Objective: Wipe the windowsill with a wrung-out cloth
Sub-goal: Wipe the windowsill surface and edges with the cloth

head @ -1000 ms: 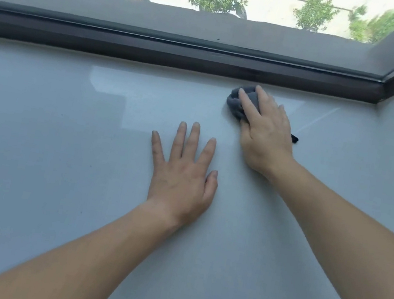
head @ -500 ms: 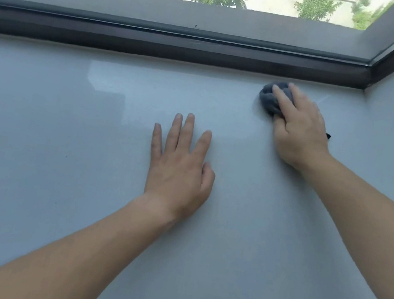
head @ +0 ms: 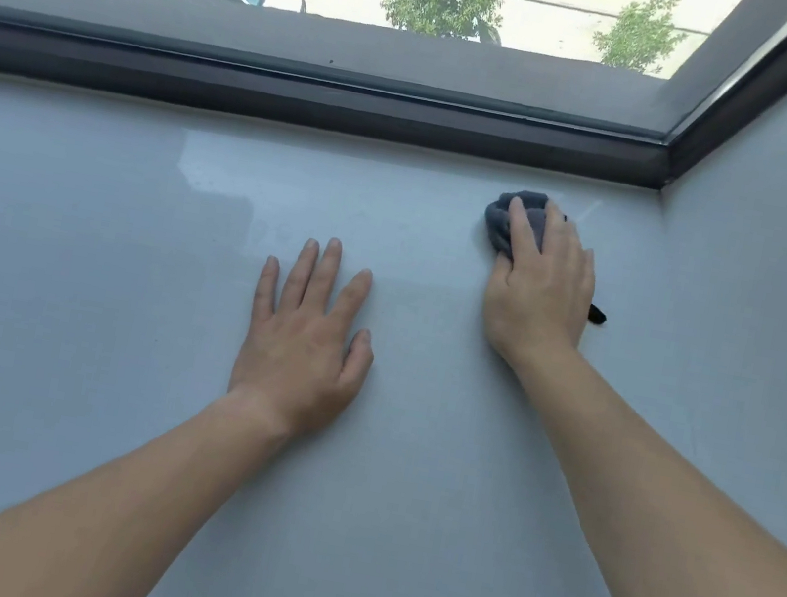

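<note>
A wide, glossy pale grey windowsill [head: 94,300] fills most of the view. My right hand [head: 541,291] presses a bunched dark grey cloth [head: 504,217] flat on the sill at the far right, a short way in front of the window frame. Most of the cloth is hidden under the palm; a dark corner sticks out by my wrist. My left hand [head: 304,335] lies flat on the sill in the middle, fingers spread, holding nothing.
A dark window frame [head: 310,97] runs along the back of the sill and turns at the right corner [head: 669,162]. A grey side wall [head: 778,258] rises on the right. Trees and parked cars show through the glass.
My right hand slid the cloth rightward along the back of the sill toward the corner. My left hand stayed flat in place. The view tilted slightly.
</note>
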### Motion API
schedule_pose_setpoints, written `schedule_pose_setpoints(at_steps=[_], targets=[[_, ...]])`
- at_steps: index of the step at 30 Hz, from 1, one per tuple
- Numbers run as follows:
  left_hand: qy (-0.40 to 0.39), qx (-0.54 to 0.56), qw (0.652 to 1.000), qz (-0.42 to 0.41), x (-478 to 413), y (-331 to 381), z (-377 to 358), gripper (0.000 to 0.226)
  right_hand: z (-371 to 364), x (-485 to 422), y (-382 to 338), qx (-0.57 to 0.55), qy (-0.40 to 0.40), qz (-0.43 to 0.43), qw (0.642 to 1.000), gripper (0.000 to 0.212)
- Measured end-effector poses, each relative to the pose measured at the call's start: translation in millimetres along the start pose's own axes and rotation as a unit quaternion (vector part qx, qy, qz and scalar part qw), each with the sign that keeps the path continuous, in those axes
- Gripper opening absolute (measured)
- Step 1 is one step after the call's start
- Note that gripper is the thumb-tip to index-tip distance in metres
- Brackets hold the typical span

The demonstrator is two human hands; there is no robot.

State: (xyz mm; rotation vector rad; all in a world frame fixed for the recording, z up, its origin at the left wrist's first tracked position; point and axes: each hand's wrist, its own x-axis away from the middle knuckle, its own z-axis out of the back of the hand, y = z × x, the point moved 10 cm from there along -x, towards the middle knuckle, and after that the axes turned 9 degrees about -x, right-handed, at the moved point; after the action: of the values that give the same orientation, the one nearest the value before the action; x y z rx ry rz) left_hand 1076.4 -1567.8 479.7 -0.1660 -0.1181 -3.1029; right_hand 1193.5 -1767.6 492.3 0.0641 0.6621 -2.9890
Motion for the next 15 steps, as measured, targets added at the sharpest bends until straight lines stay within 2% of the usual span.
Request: schedule_pose_setpoints(at_steps=[2,4,6,10,12,15], targets=[[0.010,0.004,1.000,0.001,0,1,2,0.065,-16,38,-35,-0.021,-0.050,0.104,0.993,0.061],[0.012,0.003,1.000,0.004,0,1,3,0.066,-20,61,-43,-0.028,-0.094,0.164,0.982,0.063],[0.007,0.009,1.000,0.003,1,1,3,0.066,-13,50,-23,-0.014,-0.091,0.144,0.985,0.064],[0.027,0.015,0.999,0.008,9,1,11,0.060,7,34,16,-0.002,-0.012,-0.014,1.000,0.058],[0.048,0.008,0.998,0.027,22,0,14,0.054,1,63,-7,-0.004,-0.001,0.011,1.000,0.060],[0.048,0.022,0.998,0.038,55,1,7,0.056,-17,122,-47,-0.029,-0.075,0.133,0.988,0.068]])
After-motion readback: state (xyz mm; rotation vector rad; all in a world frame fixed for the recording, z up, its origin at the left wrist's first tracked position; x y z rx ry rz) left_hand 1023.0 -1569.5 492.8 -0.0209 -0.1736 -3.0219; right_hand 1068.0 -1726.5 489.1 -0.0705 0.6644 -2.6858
